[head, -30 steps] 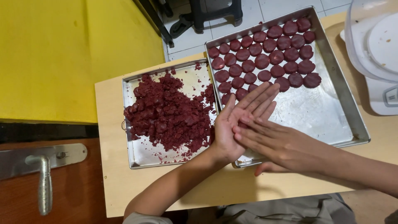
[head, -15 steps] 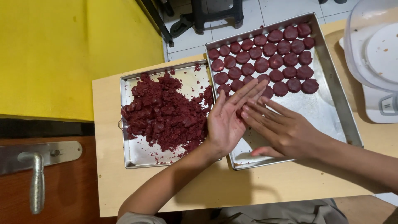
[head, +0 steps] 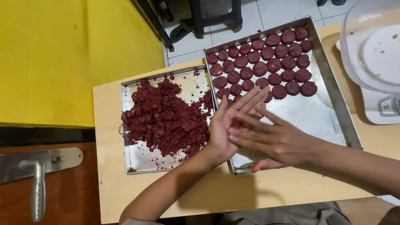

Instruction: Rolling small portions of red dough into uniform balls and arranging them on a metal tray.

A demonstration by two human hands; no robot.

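Note:
My left hand [head: 223, 125] lies palm up over the seam between two metal trays. My right hand [head: 283, 141] rests flat across it, fingers straight, and a small piece of red dough [head: 238, 123] shows between the palms. The left tray [head: 126, 160] holds a heap of crumbly dark red dough [head: 162, 121]. In the right tray [head: 310, 114], several flat round red dough discs [head: 266, 62] sit in rows at its far half, just beyond my fingertips.
Both trays stand on a light wooden table [head: 108, 187]. A white appliance with a clear bowl [head: 375, 58] stands at the table's far right. A yellow surface [head: 62, 54] and a metal door handle [head: 37, 187] are to the left; black stool legs [head: 208, 16] stand on the tiled floor beyond.
My right hand has slid across my left palm, its fingertips now nearer the left wrist. The left hand has stayed over the tray seam.

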